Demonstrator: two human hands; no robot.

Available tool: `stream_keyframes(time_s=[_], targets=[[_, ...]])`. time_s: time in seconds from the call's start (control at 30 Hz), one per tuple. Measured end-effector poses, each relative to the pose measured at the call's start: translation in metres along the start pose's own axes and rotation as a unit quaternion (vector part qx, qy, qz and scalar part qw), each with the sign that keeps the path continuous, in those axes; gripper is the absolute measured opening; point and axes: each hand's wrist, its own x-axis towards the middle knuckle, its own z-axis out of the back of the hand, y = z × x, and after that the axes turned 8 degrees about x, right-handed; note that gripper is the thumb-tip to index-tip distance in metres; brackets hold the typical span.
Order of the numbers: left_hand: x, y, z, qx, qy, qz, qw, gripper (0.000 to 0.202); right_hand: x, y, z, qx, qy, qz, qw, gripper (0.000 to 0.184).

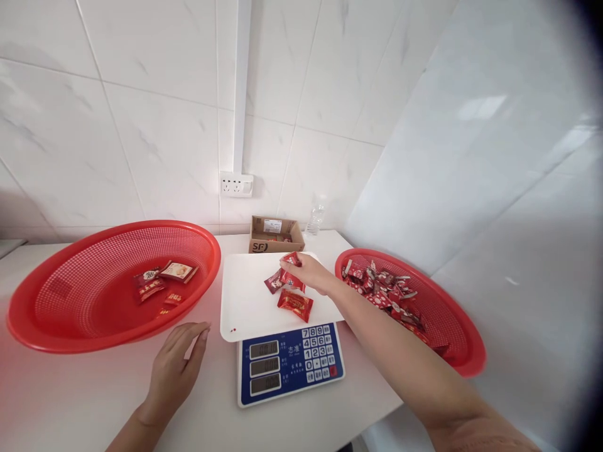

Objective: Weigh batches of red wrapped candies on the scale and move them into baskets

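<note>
My right hand (308, 272) reaches over the white weighing tray (242, 276) with its fingers closed on a red snack packet (292, 258). Beside that hand, a dark red packet (273, 282) and a glossy red packet with gold print (296, 304) lie on the tray. Another red packet piece shows just below the fingers; whether it is held or resting is unclear. Under the tray sits a blue digital scale (291, 364) with a keypad. My left hand (176, 361) holds nothing, fingers loosely apart, near the front rim of the left red basket (113, 339).
Several packets (151, 284) lie in the left basket. At the right, another red basket (464, 351) holds a pile of red packets (389, 295). An open cardboard box (277, 245) and a clear plastic bottle (316, 218) stand by the tiled wall, below a socket (236, 184).
</note>
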Motion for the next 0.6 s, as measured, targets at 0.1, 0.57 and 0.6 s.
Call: stream_keyframes(time_s=[0.1, 0.57, 0.6], targets=[[0.0, 0.001, 0.0, -0.005, 0.004, 0.001, 1.0, 0.013, 0.004, -0.003, 0.007, -0.021, -0.02, -0.006, 1.0, 0.031], [-0.001, 0.001, -0.004, -0.012, 0.001, 0.0, 1.0, 0.011, 0.002, -0.003, 0.016, 0.012, -0.063, -0.03, 0.998, 0.025], [-0.001, 0.001, -0.004, -0.013, 0.003, 0.001, 1.0, 0.011, 0.001, -0.002, 0.016, 0.016, -0.066, -0.027, 0.997, 0.024]])
